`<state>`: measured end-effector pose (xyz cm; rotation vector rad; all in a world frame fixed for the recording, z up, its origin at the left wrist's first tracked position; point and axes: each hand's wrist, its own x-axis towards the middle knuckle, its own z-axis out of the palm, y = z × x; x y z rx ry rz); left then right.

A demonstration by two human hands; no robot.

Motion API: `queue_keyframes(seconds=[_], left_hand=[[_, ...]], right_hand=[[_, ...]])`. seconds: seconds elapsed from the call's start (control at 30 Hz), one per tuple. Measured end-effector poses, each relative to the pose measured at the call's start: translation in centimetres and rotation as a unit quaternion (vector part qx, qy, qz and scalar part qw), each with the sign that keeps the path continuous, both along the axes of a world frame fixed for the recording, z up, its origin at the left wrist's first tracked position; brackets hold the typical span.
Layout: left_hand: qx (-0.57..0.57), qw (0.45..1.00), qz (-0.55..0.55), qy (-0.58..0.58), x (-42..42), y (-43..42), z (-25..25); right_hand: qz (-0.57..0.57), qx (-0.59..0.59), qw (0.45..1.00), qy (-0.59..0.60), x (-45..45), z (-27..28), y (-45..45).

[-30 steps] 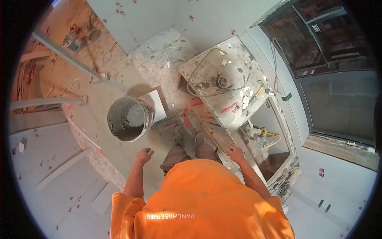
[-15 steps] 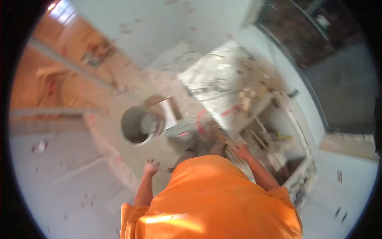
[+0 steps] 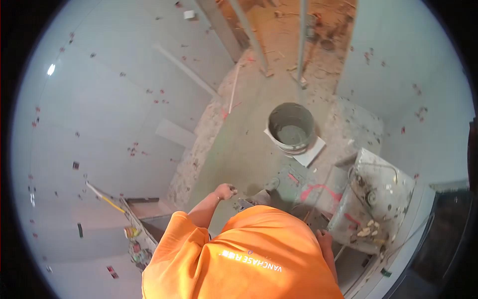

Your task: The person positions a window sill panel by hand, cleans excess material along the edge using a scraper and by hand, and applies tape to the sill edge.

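My left hand (image 3: 225,191) hangs in front of the orange shirt, its fingers curled in with nothing seen in them. Beside the shirt's right side is my right hand (image 3: 323,235), small in view, with bent fingers and no object visible in them. It is nearest to a dirty, box-like stand (image 3: 368,199) with pale crumbs on top. Ahead of both hands a bucket (image 3: 291,124) of grey wet mix stands partly on a white tile (image 3: 312,151). Neither hand touches the bucket.
Metal posts (image 3: 302,45) stand on the floor ahead, with debris behind them. Marked pale walls (image 3: 119,99) rise at left and right. An open-framed unit (image 3: 149,219) is at lower left, and a dark window (image 3: 440,239) at lower right.
The view has swung left, so the bucket and stand now appear farther right. My left hand's fingers look more curled than half a second ago. More of the left wall shows.
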<state>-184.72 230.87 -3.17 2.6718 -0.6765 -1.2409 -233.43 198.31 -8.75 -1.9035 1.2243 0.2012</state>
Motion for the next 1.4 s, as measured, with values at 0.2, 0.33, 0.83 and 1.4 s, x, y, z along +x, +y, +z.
queue_keyframes(seconds=[0.2, 0.33, 0.83, 1.4], left_hand=[[0.024, 0.996, 0.082, 0.006, -0.7, 8.7, -3.5], [0.011, 0.989, 0.144, 0.026, 1.5, 13.7, -7.3], [-0.088, 0.957, 0.265, -0.072, 20.3, 26.0, -10.5], [0.025, 0.994, 0.087, 0.067, 42.9, 20.4, -12.1]], right_hand=[[0.064, -0.041, 0.997, -0.019, 5.1, -1.4, -2.7], [0.107, 0.017, 0.994, -0.012, 11.1, -0.5, -3.4], [0.247, 0.005, 0.969, 0.032, 46.2, 4.5, 5.1], [0.243, 0.034, 0.969, -0.023, 72.4, 0.9, 1.7]])
